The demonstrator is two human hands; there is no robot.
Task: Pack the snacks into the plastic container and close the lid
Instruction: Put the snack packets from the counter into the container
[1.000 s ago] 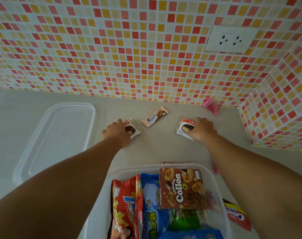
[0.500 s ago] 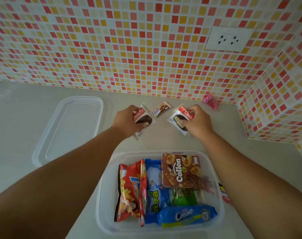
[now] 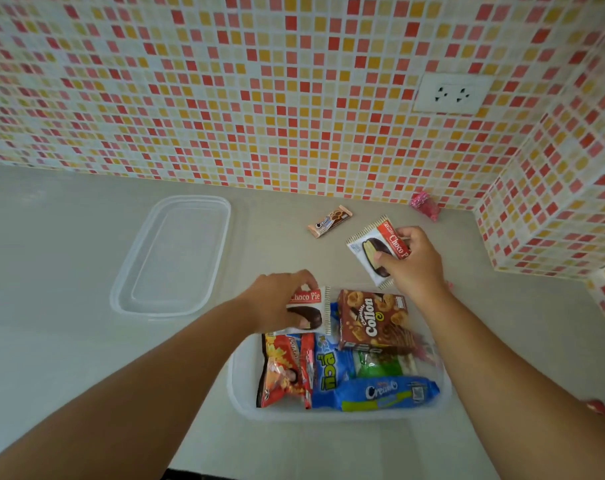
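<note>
Left hand (image 3: 277,301) gripping; right hand (image 3: 415,263) pinching

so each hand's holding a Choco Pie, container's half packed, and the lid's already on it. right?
Not quite. The head view shows the lid lying on the counter to the left of the container, which is open. The rest holds: the left hand and right hand each grip a Choco Pie, and snacks already lie inside.

Two white-and-red Choco Pie packets (image 3: 308,311) (image 3: 373,251). One small tan wafer packet (image 3: 330,221). One brown Collon box (image 3: 373,322). One orange-red chip bag (image 3: 282,370). Two blue snack packets (image 3: 328,372) (image 3: 387,393). One green packet (image 3: 384,365). One clear plastic container (image 3: 240,386), one clear plastic lid (image 3: 173,254). One pink crumpled wrapper (image 3: 425,204). One white wall socket (image 3: 451,94).
</note>
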